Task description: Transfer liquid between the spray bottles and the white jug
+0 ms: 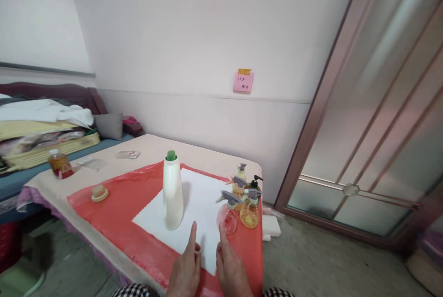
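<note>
My left hand (186,267) hovers over the near edge of a white sheet (204,200), index finger stretched forward and the other fingers curled. Beside it, my right hand (231,264) points the same way. Neither holds anything. A tall white plastic bottle (172,198) with a green inner spout or cap (170,155) stands upright on the sheet, ahead of my left hand. Just beyond my right fingertip sits a pink clear spray bottle (230,218). Next to it are a yellow spray bottle (249,216) and more pump and trigger bottles, partly hidden behind one another.
Red plastic (138,209) covers part of the table (200,153). On the left are a round cap-like piece (100,192), an amber bottle (60,164) and a clear packet (128,154). A pink note (243,82) is taped to the wall. A glazed sliding door (349,149) stands right.
</note>
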